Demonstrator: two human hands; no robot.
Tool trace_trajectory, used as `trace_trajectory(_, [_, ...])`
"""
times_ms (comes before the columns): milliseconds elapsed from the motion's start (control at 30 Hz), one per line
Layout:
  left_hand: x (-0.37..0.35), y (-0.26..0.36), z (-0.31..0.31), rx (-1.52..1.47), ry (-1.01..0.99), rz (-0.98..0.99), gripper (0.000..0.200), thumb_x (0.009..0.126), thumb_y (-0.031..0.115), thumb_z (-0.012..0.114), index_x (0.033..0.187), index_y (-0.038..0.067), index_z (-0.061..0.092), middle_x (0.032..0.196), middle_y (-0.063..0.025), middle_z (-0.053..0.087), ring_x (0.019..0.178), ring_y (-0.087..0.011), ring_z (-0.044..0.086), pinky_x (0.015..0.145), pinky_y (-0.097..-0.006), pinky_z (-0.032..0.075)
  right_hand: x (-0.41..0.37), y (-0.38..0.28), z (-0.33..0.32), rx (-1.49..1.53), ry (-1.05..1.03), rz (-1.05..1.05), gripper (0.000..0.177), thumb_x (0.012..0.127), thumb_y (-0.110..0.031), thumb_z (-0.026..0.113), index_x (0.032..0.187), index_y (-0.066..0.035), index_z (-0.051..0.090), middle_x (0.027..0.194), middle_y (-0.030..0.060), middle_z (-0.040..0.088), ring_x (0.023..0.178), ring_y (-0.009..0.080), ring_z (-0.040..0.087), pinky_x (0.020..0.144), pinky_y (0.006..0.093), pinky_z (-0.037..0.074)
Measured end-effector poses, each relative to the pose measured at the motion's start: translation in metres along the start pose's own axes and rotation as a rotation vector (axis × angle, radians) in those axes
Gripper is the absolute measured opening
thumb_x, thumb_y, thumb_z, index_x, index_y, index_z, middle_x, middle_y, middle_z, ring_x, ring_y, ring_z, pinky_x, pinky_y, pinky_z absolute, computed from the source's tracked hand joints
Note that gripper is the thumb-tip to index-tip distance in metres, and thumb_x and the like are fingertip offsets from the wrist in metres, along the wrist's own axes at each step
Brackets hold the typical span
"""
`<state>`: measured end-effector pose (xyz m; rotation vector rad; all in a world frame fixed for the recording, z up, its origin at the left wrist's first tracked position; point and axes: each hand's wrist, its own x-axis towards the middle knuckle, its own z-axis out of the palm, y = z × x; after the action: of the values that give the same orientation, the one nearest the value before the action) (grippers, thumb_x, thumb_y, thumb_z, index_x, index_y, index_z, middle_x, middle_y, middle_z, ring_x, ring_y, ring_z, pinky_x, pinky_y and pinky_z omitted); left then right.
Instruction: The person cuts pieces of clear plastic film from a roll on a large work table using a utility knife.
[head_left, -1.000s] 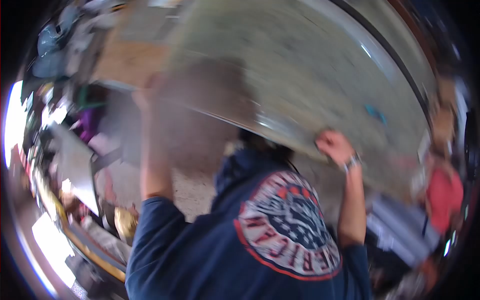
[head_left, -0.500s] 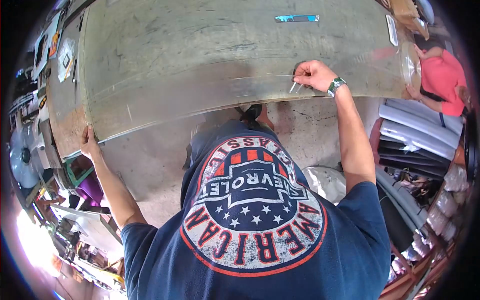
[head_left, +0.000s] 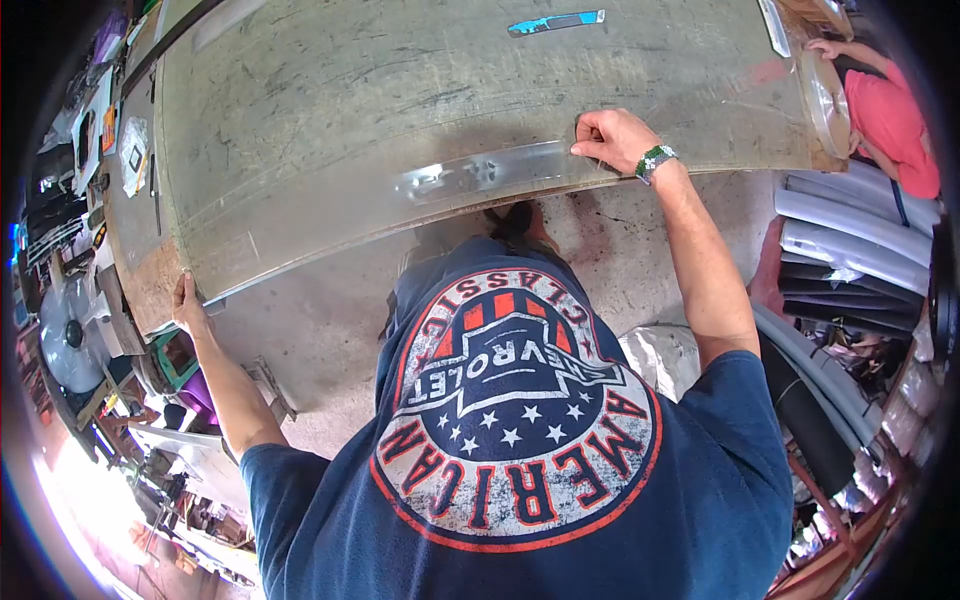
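A long strip of clear plastic (head_left: 450,178) lies along the near edge of the worn work table (head_left: 330,90), glossy with reflections in its middle. My right hand (head_left: 615,140), with a beaded bracelet at the wrist, is closed in a pinch on the strip's right part, just over the tabletop. At the table's near left corner, my left hand (head_left: 190,303) has its fingers closed at the strip's left end. The underside of that grip is hidden. Farther back on the table lies a blue utility knife (head_left: 556,23).
A roll of clear tape or film (head_left: 826,103) stands at the table's right end, beside a person in a pink shirt (head_left: 888,130). Rolled sheet material (head_left: 850,245) is stacked at right. A small plastic bag (head_left: 133,155) lies at left, above a fan (head_left: 72,330).
The view has shifted slightly. My right hand has turned a little, and the bright folded bit below its fingers no longer shows. Reflections now appear on the strip. The person in pink has moved an arm.
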<state>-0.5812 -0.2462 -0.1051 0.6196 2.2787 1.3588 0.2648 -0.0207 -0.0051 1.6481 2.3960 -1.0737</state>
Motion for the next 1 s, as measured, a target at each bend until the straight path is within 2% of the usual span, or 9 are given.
trace_trajectory(333, [-0.009, 0.002, 0.006, -0.049, -0.035, 0.036, 0.033, 0.096, 0.021, 0.078, 0.119, 0.000, 0.067, 0.107, -0.0074, 0.072, 0.094, -0.0137, 0.066, 0.087, -0.0265, 0.052, -0.004, -0.017, -0.003, -0.097, 0.023, 0.122, 0.030, 0.085, -0.032, 0.081, 0.091, -0.007, 0.067, 0.088, 0.0130, 0.074, 0.089, 0.0344, 0.071, 0.078, 0.0468, 0.053])
trace_trajectory(433, [-0.011, 0.005, 0.007, -0.057, -0.033, 0.093, 0.045, 0.094, 0.029, 0.080, 0.123, -0.002, 0.064, 0.106, -0.0105, 0.072, 0.095, -0.0180, 0.067, 0.087, -0.0293, 0.054, -0.002, -0.023, -0.007, -0.097, 0.011, 0.157, 0.030, 0.084, -0.032, 0.082, 0.092, -0.007, 0.067, 0.088, 0.0131, 0.074, 0.089, 0.0339, 0.071, 0.078, 0.0464, 0.053])
trace_trajectory(533, [-0.028, 0.031, 0.026, 0.269, 0.347, 0.163, 0.060, 0.090, 0.038, 0.082, 0.126, -0.004, 0.062, 0.107, -0.0158, 0.072, 0.100, -0.0250, 0.068, 0.089, -0.0356, 0.055, -0.006, -0.023, -0.003, -0.053, -0.006, 0.176, 0.030, 0.084, -0.030, 0.083, 0.090, -0.006, 0.065, 0.086, 0.0120, 0.072, 0.085, 0.0316, 0.070, 0.076, 0.0448, 0.052])
trace_trajectory(600, [-0.046, 0.070, 0.062, 0.574, 0.407, 0.446, 0.070, 0.087, 0.046, 0.083, 0.129, -0.006, 0.061, 0.116, -0.0207, 0.071, 0.107, -0.0317, 0.068, 0.092, -0.0424, 0.055, -0.006, -0.014, 0.002, -0.040, 0.053, 0.131, 0.031, 0.083, -0.026, 0.084, 0.088, -0.006, 0.062, 0.079, 0.0105, 0.070, 0.076, 0.0278, 0.068, 0.070, 0.0419, 0.051])
trace_trajectory(667, [-0.145, 0.159, 0.171, 0.354, 0.019, 0.581, 0.047, 0.092, 0.032, 0.076, 0.126, 0.001, 0.068, 0.128, -0.0201, 0.067, 0.121, -0.0341, 0.062, 0.107, -0.0463, 0.047, -0.001, -0.005, 0.003, -0.046, 0.061, 0.085, 0.031, 0.083, -0.025, 0.085, 0.087, -0.006, 0.061, 0.077, 0.0097, 0.069, 0.074, 0.0262, 0.067, 0.067, 0.0405, 0.050])
trace_trajectory(700, [-0.219, 0.232, 0.216, 0.645, -0.222, 0.642, 0.040, 0.088, 0.025, 0.077, 0.124, 0.008, 0.071, 0.130, -0.0173, 0.067, 0.126, -0.0336, 0.059, 0.111, -0.0457, 0.042, -0.002, -0.005, 0.003, -0.058, 0.060, 0.069, 0.030, 0.083, -0.025, 0.085, 0.087, -0.006, 0.061, 0.078, 0.0096, 0.069, 0.074, 0.0265, 0.068, 0.067, 0.0407, 0.050])
trace_trajectory(800, [-0.320, 0.290, 0.323, 0.483, -1.040, 1.006, 0.047, 0.085, 0.022, 0.077, 0.131, 0.019, 0.069, 0.156, -0.0068, 0.051, 0.148, -0.0335, 0.036, 0.123, -0.0508, 0.028, -0.002, -0.003, 0.000, -0.057, 0.066, 0.042, 0.029, 0.083, -0.025, 0.085, 0.087, -0.007, 0.063, 0.078, 0.0097, 0.069, 0.076, 0.0288, 0.068, 0.069, 0.0421, 0.051])
trace_trajectory(967, [-0.360, 0.286, 0.419, 0.525, -1.429, 1.209, 0.053, 0.080, 0.014, 0.079, 0.130, 0.024, 0.070, 0.169, -0.0043, 0.032, 0.155, -0.0382, 0.023, 0.125, -0.0560, 0.024, 0.001, -0.002, -0.005, 0.000, -0.030, 0.104, 0.031, 0.083, -0.035, 0.084, 0.095, -0.011, 0.068, 0.096, 0.0097, 0.076, 0.099, 0.0339, 0.071, 0.088, 0.0473, 0.052])
trace_trajectory(1000, [-0.361, 0.286, 0.426, 0.553, -1.459, 1.174, 0.056, 0.077, 0.012, 0.081, 0.128, 0.034, 0.071, 0.170, -0.0029, 0.028, 0.155, -0.0396, 0.019, 0.125, -0.0584, 0.022, -0.002, -0.006, -0.005, -0.014, -0.013, 0.098, 0.031, 0.083, -0.035, 0.084, 0.096, -0.011, 0.068, 0.097, 0.0101, 0.076, 0.100, 0.0344, 0.070, 0.088, 0.0474, 0.052])
